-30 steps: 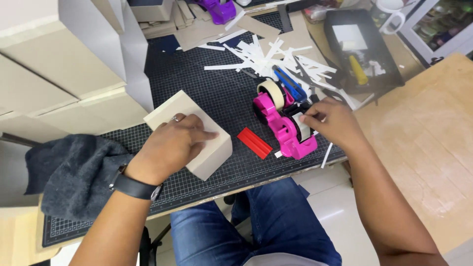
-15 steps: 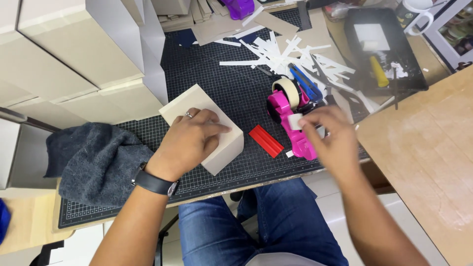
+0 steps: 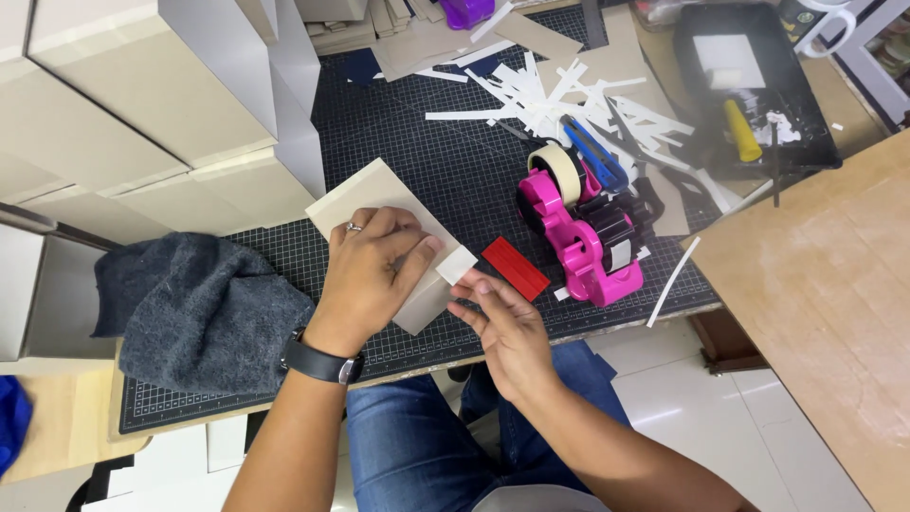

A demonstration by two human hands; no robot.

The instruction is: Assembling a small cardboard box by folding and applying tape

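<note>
My right hand (image 3: pixel 502 322) has come off the pink tape dispenser (image 3: pixel 588 242) and back to the box; half a second ago it was still at the dispenser's front, now its fingers are loosely spread, thumb and fingertips pinching a pale strip of tape (image 3: pixel 457 265) at the box's near corner; so the tape is cut free and at the edge where it gets stuck down. My left hand (image 3: pixel 370 275) hasn't moved — palm pressed flat on top of the small beige box (image 3: pixel 379 190), fingers together, ring and watch showing; the box sits on the black cutting mat (image 3: pixel 417 142), just beside a red flat piece (image 3: pixel 515 268). Dispenser now untouched, right of that, with a roll of masking tape (image 3: pixel 559 169) and a blue cutter (image 3: pixel 592 152) behind it; white paper strips (image 3: pixel 531 90) scattered beyond; grey cloth (image 3: pixel 199 308) to my left; stacked grey boxes (image 3: pixel 142 95) far left — black tray (image 3: pixel 758 95) with a yellow tool top right; brown board (image 3: pixel 825 284) on the right; tiled floor below.
</note>
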